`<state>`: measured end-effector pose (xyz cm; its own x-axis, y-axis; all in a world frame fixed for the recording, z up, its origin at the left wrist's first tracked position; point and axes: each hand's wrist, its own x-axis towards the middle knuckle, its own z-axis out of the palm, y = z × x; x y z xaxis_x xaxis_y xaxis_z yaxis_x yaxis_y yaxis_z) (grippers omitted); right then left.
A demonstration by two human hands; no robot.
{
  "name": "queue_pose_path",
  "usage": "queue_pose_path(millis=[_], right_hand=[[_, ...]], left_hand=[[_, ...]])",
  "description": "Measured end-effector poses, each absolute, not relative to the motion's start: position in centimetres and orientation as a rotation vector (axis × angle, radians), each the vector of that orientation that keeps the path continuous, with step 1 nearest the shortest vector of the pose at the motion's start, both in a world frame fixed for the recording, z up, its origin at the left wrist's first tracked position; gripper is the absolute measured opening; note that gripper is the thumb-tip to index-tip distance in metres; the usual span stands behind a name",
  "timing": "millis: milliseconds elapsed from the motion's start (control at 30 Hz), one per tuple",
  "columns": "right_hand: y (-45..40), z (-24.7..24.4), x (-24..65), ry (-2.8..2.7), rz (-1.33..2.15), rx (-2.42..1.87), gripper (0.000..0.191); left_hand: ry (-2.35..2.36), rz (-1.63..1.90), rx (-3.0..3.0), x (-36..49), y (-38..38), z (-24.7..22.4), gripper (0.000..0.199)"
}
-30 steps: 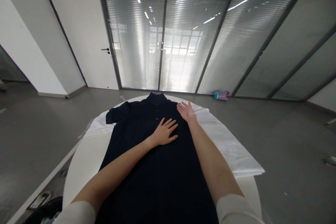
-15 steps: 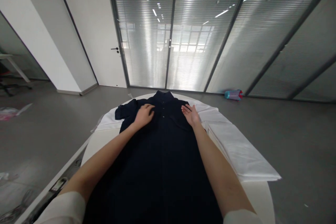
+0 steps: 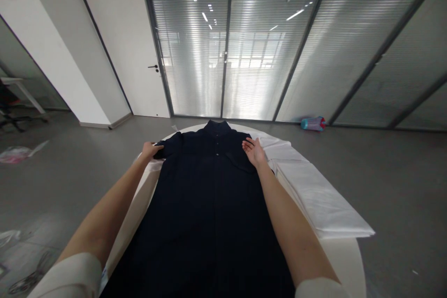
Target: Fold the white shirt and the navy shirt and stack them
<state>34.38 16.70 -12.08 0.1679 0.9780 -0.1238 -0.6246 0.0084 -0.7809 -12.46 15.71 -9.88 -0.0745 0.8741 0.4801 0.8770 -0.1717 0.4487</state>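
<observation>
A dark navy short-sleeved shirt (image 3: 213, 195) lies spread face up, its collar at the far end and its body running toward me. At the end of its left sleeve (image 3: 172, 145), my left hand (image 3: 151, 150) is closed on the cuff, thumb on top. My right hand (image 3: 254, 151) rests at the shirt's right shoulder, palm turned up and fingers loosely apart, holding nothing. The right sleeve looks folded in over the chest, partly behind that hand. White cloth (image 3: 310, 191) lies to the right of the shirt.
The shirt and cloth lie on a round white table (image 3: 344, 260). Beyond it stand a glass wall with blinds (image 3: 251, 56) and a white door (image 3: 125, 37). A blue and red bundle (image 3: 313, 124) sits on the floor, and cables (image 3: 31, 279) lie at lower left.
My left hand has moved left from the shirt's upper chest to the left sleeve's end and closed on it. My right hand has stayed nearly still.
</observation>
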Motion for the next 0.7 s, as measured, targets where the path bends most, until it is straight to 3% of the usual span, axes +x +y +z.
queue_pose_path(millis=[133, 233, 333, 433, 500, 700], right_hand=[[16.4, -11.7, 34.2, -0.56, 1.325, -0.863, 0.043], [16.3, -11.3, 33.7, -0.717, 1.248, -0.981, 0.036], [16.0, -10.6, 32.4, -0.878, 1.249, -1.085, 0.018], [15.2, -10.1, 29.9, -1.06, 1.381, -1.15, 0.007], [14.4, -9.9, 27.7, -1.185, 1.472, -1.188, 0.014], [13.3, -9.5, 20.9, -1.388, 1.533, -1.299, 0.058]], left_hand=[[-2.088, -1.252, -1.908, -9.6, 16.1, -8.1, 0.038], [-1.938, -1.253, -2.063, -5.8, 15.0, -7.3, 0.053], [-1.61, -0.789, -2.59, -2.1, 12.8, -7.7, 0.066], [-1.391, -0.27, -2.815, -0.2, 10.6, -8.7, 0.064], [-1.38, -0.219, -2.817, -0.2, 9.8, -9.2, 0.06], [-1.321, -0.44, -2.972, -3.2, 8.6, -9.7, 0.052]])
